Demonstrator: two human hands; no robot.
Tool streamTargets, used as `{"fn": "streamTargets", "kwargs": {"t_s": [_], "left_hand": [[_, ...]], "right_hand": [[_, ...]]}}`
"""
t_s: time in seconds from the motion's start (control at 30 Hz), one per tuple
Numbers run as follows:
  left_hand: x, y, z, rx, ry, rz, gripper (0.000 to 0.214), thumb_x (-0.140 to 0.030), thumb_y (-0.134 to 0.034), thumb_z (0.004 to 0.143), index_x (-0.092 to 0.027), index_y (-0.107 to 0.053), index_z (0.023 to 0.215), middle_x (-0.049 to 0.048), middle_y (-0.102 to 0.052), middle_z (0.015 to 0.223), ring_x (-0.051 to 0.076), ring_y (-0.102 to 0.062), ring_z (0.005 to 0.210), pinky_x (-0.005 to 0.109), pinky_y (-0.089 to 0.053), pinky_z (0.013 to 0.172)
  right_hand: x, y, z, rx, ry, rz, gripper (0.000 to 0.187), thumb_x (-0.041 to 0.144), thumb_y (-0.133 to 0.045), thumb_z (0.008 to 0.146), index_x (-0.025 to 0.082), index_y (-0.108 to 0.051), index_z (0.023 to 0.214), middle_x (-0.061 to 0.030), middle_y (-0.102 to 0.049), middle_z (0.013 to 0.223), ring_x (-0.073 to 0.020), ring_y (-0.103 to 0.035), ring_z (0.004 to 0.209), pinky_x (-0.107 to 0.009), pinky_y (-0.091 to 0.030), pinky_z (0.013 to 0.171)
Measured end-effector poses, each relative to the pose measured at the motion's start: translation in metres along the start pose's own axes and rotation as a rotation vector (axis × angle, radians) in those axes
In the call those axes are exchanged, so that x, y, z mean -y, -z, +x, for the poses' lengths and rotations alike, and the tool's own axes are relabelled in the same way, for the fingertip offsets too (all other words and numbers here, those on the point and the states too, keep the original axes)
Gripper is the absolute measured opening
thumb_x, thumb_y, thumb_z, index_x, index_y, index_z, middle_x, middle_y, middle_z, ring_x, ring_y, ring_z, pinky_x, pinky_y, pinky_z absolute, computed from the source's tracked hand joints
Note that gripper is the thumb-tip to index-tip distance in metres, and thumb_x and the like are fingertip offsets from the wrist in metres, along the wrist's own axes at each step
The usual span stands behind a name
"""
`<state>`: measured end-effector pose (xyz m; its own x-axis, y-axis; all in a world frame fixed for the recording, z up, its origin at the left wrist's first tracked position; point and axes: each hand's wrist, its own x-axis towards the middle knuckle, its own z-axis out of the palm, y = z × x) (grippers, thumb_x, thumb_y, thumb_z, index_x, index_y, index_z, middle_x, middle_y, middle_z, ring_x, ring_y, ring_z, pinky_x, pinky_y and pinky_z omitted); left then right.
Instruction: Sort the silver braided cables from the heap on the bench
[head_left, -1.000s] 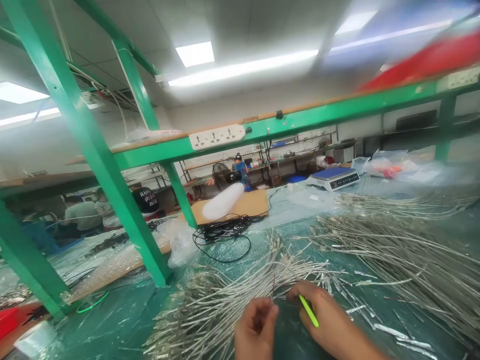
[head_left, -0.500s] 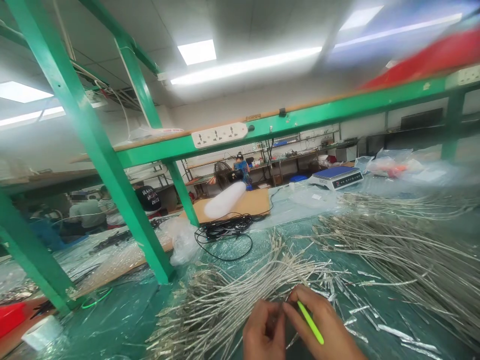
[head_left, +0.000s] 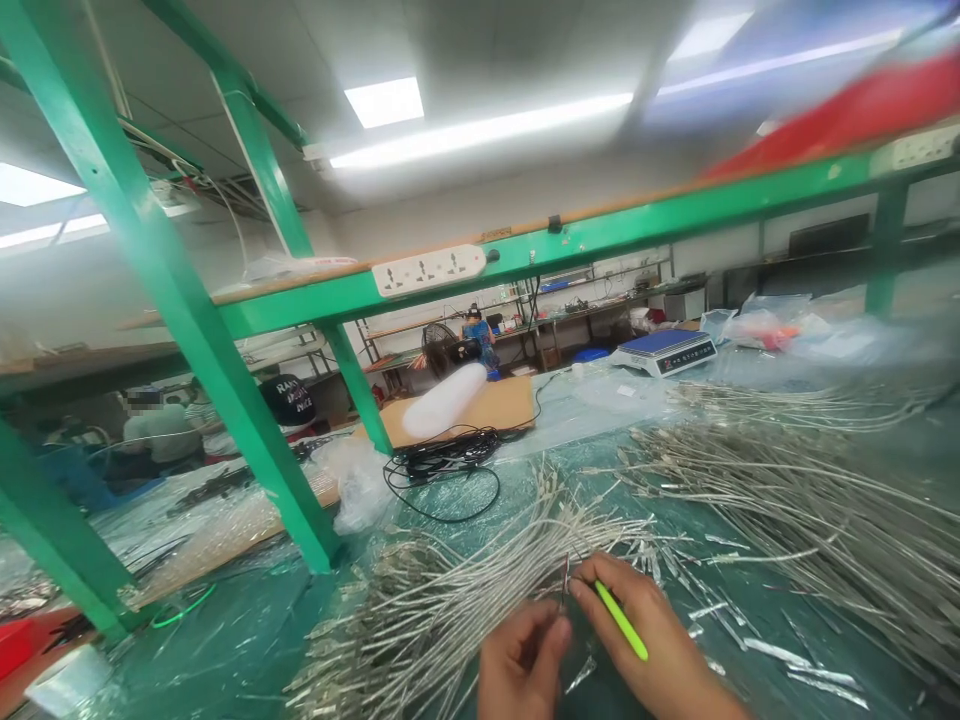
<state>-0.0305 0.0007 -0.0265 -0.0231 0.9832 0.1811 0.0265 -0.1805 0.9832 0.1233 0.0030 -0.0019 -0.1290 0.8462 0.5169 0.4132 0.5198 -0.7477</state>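
My left hand (head_left: 523,655) is closed, pinching a thin cable (head_left: 565,580) whose stripped end, with dark and reddish wires, points up between my hands. My right hand (head_left: 637,625) grips a slim tool with a bright yellow-green handle (head_left: 621,620); its working tip is hidden by my fingers. The right fingertips are close beside the wire end; I cannot tell if they touch it. Under and left of my hands spreads a pile of silvery braided cables (head_left: 450,590). A scrap of foil (head_left: 581,672) lies just below my fingers.
Another heap of cables (head_left: 757,500) and loose foil strips (head_left: 780,652) lie to the right. Black cable coils (head_left: 450,455), a blue-topped scale (head_left: 664,350) and plastic bags (head_left: 772,325) stand farther back. Green frame posts (head_left: 225,400) rise at left. Other people (head_left: 480,335) sit beyond.
My hands have parted slightly, and the cable's stripped end now shows upright between them. The foil scrap below has come into view. The whole view has shifted a little.
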Motion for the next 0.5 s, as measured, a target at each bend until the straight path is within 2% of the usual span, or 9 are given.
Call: {"fn": "streamTargets", "kwargs": {"t_s": [0.13, 0.27, 0.5], "left_hand": [[-0.009, 0.0, -0.001, 0.083, 0.041, -0.067, 0.043, -0.056, -0.076, 0.065, -0.015, -0.077, 0.075, 0.0027, -0.063, 0.055, 0.005, -0.037, 0.032, 0.019, -0.022, 0.034], [-0.013, 0.003, 0.001, 0.18, 0.122, -0.155, 0.042, -0.054, -0.079, 0.064, -0.013, -0.078, 0.075, 0.0066, -0.068, 0.057, 0.004, -0.041, 0.03, 0.018, -0.025, 0.036], [-0.011, 0.006, 0.003, 0.198, 0.232, -0.322, 0.039, -0.05, -0.08, 0.064, -0.013, -0.076, 0.077, 0.0043, -0.067, 0.063, 0.002, -0.04, 0.031, 0.016, -0.032, 0.033]], "right_hand": [[0.0, 0.004, 0.002, -0.016, 0.012, 0.007, 0.02, 0.023, -0.044, 0.095, 0.021, -0.05, 0.076, 0.0003, -0.056, 0.073, -0.0165, -0.056, 0.068, -0.026, -0.041, 0.065], [-0.002, 0.005, 0.004, -0.05, -0.037, 0.029, 0.024, 0.029, -0.044, 0.095, 0.021, -0.051, 0.074, 0.0001, -0.055, 0.071, -0.0174, -0.054, 0.067, -0.027, -0.039, 0.064], [-0.012, 0.006, 0.008, -0.165, -0.158, 0.097, 0.029, 0.039, -0.043, 0.095, 0.02, -0.053, 0.075, -0.0011, -0.055, 0.07, -0.0186, -0.052, 0.066, -0.029, -0.039, 0.066]]}}
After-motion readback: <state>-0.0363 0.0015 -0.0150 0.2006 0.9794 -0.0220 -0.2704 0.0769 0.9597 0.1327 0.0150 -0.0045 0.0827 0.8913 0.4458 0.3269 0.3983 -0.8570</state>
